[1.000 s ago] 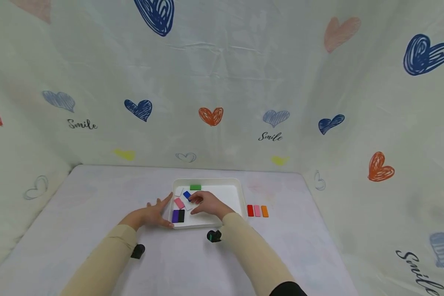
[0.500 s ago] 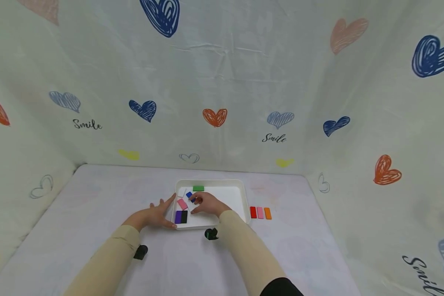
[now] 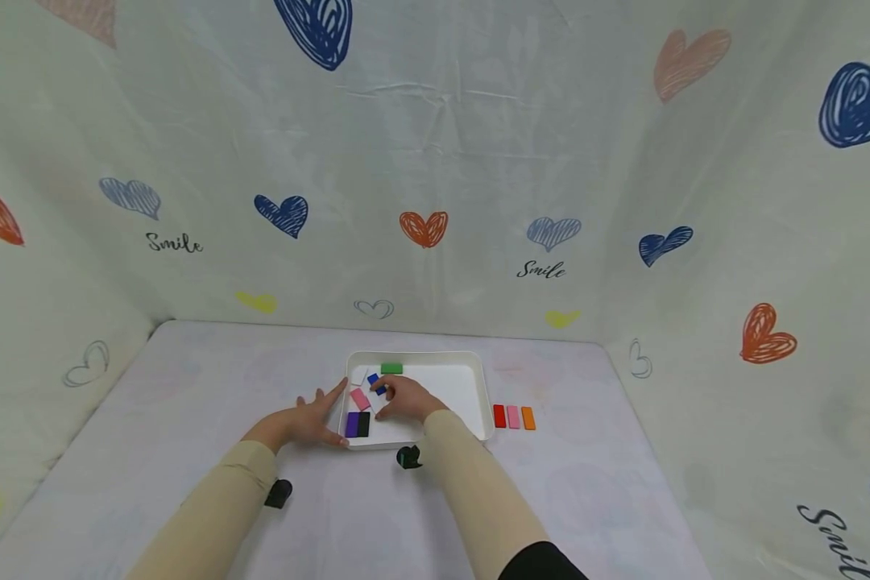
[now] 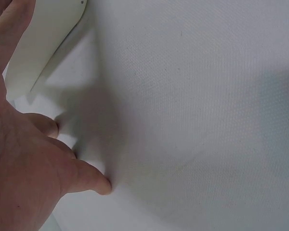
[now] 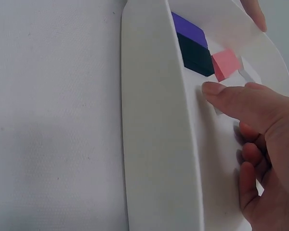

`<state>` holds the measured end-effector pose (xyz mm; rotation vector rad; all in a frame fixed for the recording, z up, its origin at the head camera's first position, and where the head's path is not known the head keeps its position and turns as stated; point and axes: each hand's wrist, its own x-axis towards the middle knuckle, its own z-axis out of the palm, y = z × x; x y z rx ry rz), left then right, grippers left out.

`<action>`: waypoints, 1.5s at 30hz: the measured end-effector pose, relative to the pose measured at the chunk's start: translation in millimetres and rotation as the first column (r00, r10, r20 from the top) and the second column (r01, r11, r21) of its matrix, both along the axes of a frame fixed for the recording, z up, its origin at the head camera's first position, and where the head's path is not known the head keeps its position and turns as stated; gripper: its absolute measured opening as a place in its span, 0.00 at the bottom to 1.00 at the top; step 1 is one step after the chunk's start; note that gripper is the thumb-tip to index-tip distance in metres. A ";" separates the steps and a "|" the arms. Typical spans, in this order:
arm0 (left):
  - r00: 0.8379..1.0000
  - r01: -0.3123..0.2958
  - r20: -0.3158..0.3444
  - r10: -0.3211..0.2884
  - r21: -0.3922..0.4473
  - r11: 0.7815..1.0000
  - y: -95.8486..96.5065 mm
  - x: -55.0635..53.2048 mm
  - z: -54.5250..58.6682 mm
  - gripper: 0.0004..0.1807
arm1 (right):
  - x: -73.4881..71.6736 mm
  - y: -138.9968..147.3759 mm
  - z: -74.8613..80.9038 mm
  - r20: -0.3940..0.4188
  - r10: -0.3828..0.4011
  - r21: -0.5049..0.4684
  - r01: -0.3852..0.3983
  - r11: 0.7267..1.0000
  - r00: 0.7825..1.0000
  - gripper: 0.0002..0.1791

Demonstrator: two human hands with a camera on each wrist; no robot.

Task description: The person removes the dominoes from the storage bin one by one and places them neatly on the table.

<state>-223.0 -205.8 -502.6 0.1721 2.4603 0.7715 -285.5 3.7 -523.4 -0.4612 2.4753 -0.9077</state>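
My right hand (image 3: 409, 399) reaches into a shallow white tray (image 3: 449, 395), index fingertip right at a blue block (image 3: 374, 379). In the right wrist view its thumb (image 5: 226, 94) stretches out beside a white piece, and the other fingers are curled; the index finger is hidden, so I cannot tell whether they pinch anything. A pink block (image 3: 360, 399) lies left of the thumb; purple (image 3: 351, 424) and black (image 3: 364, 424) blocks sit side by side in the front left corner. My left hand (image 3: 308, 420), fingers spread, touches the tray's left rim with index finger and thumb.
A green block (image 3: 391, 368) lies along the tray's back wall, a white block (image 3: 359, 376) at its back left. Right of the tray, red (image 3: 499, 416), pink (image 3: 513, 417) and orange (image 3: 528, 418) blocks stand in a row on the white-covered table (image 3: 594, 483).
My right hand has shifted slightly left within the tray, closer over the blue block. The left hand stays at the rim; the head view has turned a little.
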 end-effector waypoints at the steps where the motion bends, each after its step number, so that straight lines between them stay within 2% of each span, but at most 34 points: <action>1: 1.000 -0.003 0.002 0.003 -0.001 1.000 0.0 -0.1 0.0 0.65 | 0.2 -0.3 -0.3 -0.002 -0.003 0.002 0.003 1.000 1.000 0.26; 11: 1.000 0.002 0.006 -0.002 0.004 1.000 -0.5 0.2 -1.1 0.65 | 0.0 -0.4 -4.6 -0.031 -0.001 0.031 0.002 1.000 1.000 0.24; 19: 1.000 -0.002 0.011 0.002 0.008 1.000 1.1 1.3 4.0 0.64 | -1.6 2.5 -4.7 -0.036 0.015 0.015 -0.014 1.000 0.999 0.22; 34: 0.999 -0.023 0.037 0.023 0.000 1.000 2.6 2.7 8.0 0.64 | -1.1 19.5 6.4 0.069 0.093 -0.113 -0.085 0.990 0.993 0.21; 39: 0.999 -0.030 0.042 0.029 0.012 0.999 3.3 3.2 8.1 0.64 | 1.4 27.1 11.0 0.075 0.120 -0.104 -0.111 0.988 0.990 0.21; 45: 0.999 -0.030 0.045 0.029 0.009 1.000 1.5 0.2 1.6 0.66 | 5.6 37.3 17.4 0.085 0.141 -0.071 -0.136 0.988 0.986 0.21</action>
